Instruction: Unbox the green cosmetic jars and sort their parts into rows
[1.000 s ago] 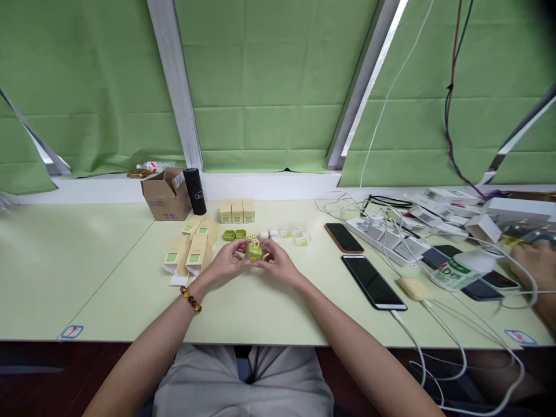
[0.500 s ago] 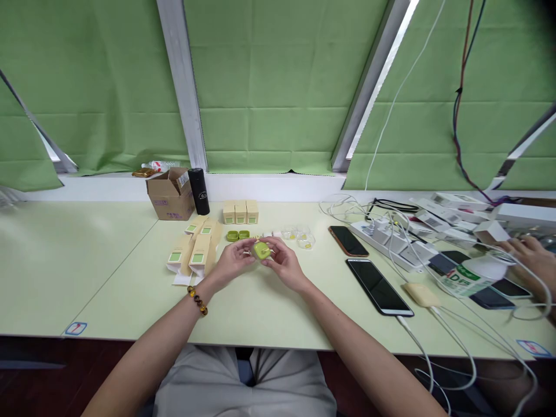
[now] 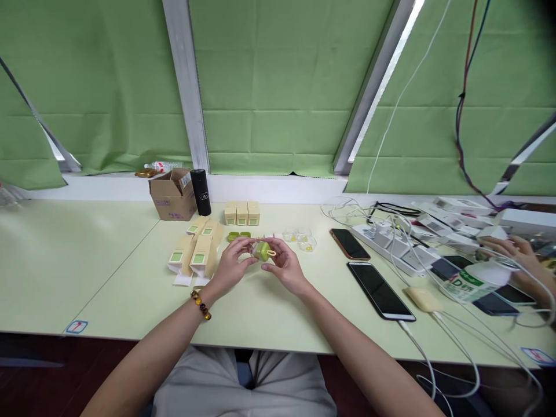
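Two bare hands above a table. The left hand and right hand are curled narrowly around a green case, held between their fingertips and raised off the table. The table's front edge runs below the hands, with bare surface between; more open room lies left of the left hand, past the cartons, and a strip separates the right hand from the phones.

Counts: beyond the hands, three boxes in a row; just behind the left fingers, two green trays, partly covered; beyond the right hand, three clear cups; beside the left hand, cartons showing four green labels; to the right, two phones nearest the hand.

Compared with half a second earlier, the case has turned: its loop now points toward the right hand. Far right, another person's hand has shifted inward, behind the bottle.
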`<state>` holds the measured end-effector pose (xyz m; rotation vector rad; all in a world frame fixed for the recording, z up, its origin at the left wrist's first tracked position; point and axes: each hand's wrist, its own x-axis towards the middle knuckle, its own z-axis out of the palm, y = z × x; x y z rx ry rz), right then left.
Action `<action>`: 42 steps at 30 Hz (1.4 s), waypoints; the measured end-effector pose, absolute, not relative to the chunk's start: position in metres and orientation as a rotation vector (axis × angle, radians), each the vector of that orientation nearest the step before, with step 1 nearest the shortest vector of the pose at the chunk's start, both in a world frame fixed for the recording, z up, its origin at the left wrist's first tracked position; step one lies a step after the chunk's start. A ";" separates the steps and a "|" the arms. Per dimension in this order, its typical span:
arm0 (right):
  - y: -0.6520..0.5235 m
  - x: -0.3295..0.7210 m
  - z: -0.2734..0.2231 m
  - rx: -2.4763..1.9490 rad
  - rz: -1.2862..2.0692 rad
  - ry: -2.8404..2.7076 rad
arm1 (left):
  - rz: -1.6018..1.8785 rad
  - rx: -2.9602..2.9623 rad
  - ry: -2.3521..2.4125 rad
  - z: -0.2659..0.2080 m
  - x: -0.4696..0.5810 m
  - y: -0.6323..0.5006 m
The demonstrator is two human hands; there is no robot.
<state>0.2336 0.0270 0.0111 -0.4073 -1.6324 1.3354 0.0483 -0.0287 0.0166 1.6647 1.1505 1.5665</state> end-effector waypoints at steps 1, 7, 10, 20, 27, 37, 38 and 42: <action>0.027 0.234 0.011 -0.412 1.311 -1.647 | 1.555 1.592 1.094 0.015 0.049 -0.027; 0.029 0.235 0.007 -0.565 1.167 -1.687 | 1.438 1.515 0.957 0.011 0.048 -0.023; 0.029 0.235 0.007 -0.602 1.124 -1.691 | 1.504 1.641 1.092 0.015 0.044 -0.026; 0.027 0.237 0.002 -0.588 0.891 -1.831 | 1.673 1.781 1.298 0.019 0.043 -0.025; 0.026 0.232 0.002 -0.583 0.818 -1.782 | 1.715 1.659 1.337 0.017 0.048 -0.027; 0.026 0.236 0.005 -0.558 0.863 -1.664 | 1.894 1.315 1.236 0.019 0.041 -0.021; 0.027 0.237 0.006 -0.540 0.886 -1.642 | 1.914 1.262 1.229 0.018 0.038 -0.018; 0.025 0.238 0.011 -0.432 0.919 -1.587 | 1.921 1.068 1.194 0.015 0.029 -0.009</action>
